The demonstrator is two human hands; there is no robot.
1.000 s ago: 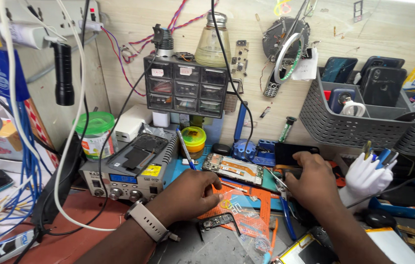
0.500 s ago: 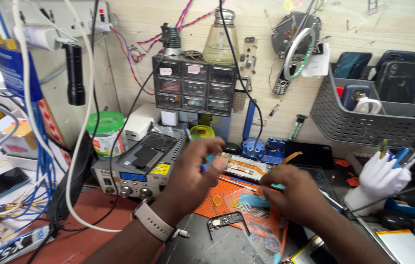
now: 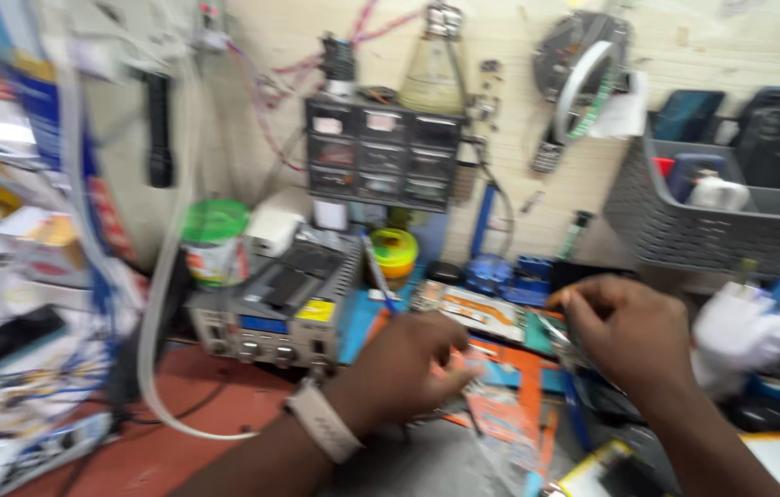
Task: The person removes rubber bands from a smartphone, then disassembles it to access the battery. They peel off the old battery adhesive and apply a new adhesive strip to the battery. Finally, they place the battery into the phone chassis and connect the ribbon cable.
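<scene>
Left hand (image 3: 413, 368): I see it low over the orange mat (image 3: 523, 405), fingers curled; the blur hides whether it holds anything.
Right hand (image 3: 629, 336): fingers pinched narrow on thin tweezers (image 3: 560, 336), above the mat.
Grey basket (image 3: 684, 225): on the wall, holding dark phones and a white piece.
Drawer cabinet (image 3: 381, 156): small drawers shut, contents unreadable.
Green-lidded tub (image 3: 215, 241): on the table, closed.

Left hand (image 3: 408, 368) and right hand (image 3: 625, 336) hover over cluttered workbench (image 3: 188, 433).
</scene>
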